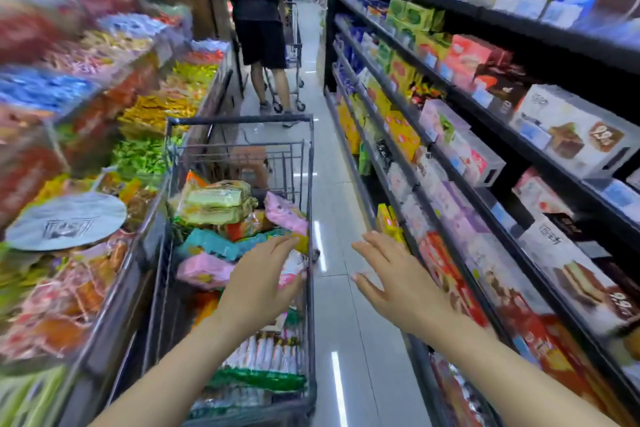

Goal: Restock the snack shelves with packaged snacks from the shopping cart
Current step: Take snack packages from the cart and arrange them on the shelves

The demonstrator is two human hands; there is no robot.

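Both hands hovering open, holding nothing. Left hand (pixel 258 282) w/ fingers spread over snack packs (pixel 221 208) piled in shopping cart (pixel 239 120). Right hand (pixel 394 282) hanging over the aisle floor (pixel 346 305), next to right-side snack shelves (pixel 491 156). Left side blurred.

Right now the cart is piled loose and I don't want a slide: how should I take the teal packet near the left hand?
Probably from above, by its near long edge. The teal packet lies flat on the heap in the cart, with a pink packet tucked against its near side. The open left hand hangs just over it; the right hand is clear of the cart.
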